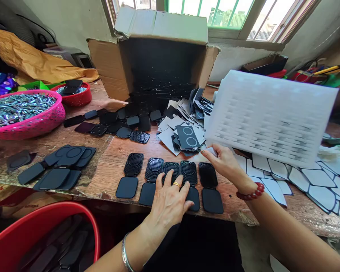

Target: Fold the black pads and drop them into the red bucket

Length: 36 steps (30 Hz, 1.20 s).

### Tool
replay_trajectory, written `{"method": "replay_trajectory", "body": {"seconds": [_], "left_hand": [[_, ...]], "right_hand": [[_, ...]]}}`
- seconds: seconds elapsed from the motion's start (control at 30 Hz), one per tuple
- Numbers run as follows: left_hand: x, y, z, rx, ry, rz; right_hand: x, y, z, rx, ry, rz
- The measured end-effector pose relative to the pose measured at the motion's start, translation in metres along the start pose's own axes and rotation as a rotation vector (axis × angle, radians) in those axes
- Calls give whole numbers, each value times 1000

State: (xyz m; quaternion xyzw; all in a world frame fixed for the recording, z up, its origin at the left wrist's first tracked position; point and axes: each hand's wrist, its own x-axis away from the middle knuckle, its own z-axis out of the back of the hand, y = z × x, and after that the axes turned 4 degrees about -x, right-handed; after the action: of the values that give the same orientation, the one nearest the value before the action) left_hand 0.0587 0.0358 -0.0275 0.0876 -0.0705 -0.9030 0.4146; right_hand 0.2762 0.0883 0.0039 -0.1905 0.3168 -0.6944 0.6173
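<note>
Several black hinged cases [133, 164] lie opened flat in a row at the table's front edge, their gridded halves with circular rings toward the back. My left hand [170, 196] rests palm down over the middle ones, fingers spread, covering parts of them. At the row's right end, the case [212, 200] has a dark upper half without a visible grid. Just behind it, my right hand [228, 164] pinches a small whitish translucent piece [200, 156], partly hidden by the fingers. Close behind that hand lies a heap of black and white cards [188, 136], some printed with rings.
A white translucent plastic tray [272, 117] leans at right above white black-edged pieces [317, 177]. An open cardboard box [164, 26] stands at the back. On the left are a pink basket [31, 122] of metal parts, stacked black cases [55, 177] and a red tub [93, 223].
</note>
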Motion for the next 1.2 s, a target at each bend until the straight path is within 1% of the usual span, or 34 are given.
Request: {"method": "replay_trajectory", "body": {"seconds": [0.17, 0.27, 0.33, 0.43, 0.63, 0.7, 0.77, 0.9, 0.97, 1.03, 1.1, 1.2], "left_hand": [[-2, 1, -2, 2, 24, 1], [-2, 1, -3, -5, 37, -12], [-1, 1, -3, -7, 44, -18], [-1, 1, -4, -8, 49, -15], [-2, 1, -3, -13, 24, -7], [-2, 1, -3, -8, 20, -3], [-2, 1, -3, -2, 17, 0], [-3, 1, -1, 8, 9, 2], [-3, 2, -1, 12, 1, 2], [-4, 1, 1, 22, -11, 9], [-4, -1, 3, 48, -19, 9], [1, -9, 8, 84, 20, 7]], "right_hand": [[8, -10, 12, 127, -15, 87], [17, -18, 18, 146, -73, 124], [22, -25, 17, 132, -128, 139], [25, -32, 9, 90, -163, 154], [10, -34, -16, 99, -95, 218], [3, -34, -19, 121, -64, 230], [-4, -33, -18, 136, -42, 219], [-11, -26, -6, 159, -22, 141], [-10, -17, 1, 152, -22, 69], [-7, -7, 8, 83, -31, -35], [-2, 5, 14, -99, -48, -167], [6, 15, 17, -489, -91, -342]]}}
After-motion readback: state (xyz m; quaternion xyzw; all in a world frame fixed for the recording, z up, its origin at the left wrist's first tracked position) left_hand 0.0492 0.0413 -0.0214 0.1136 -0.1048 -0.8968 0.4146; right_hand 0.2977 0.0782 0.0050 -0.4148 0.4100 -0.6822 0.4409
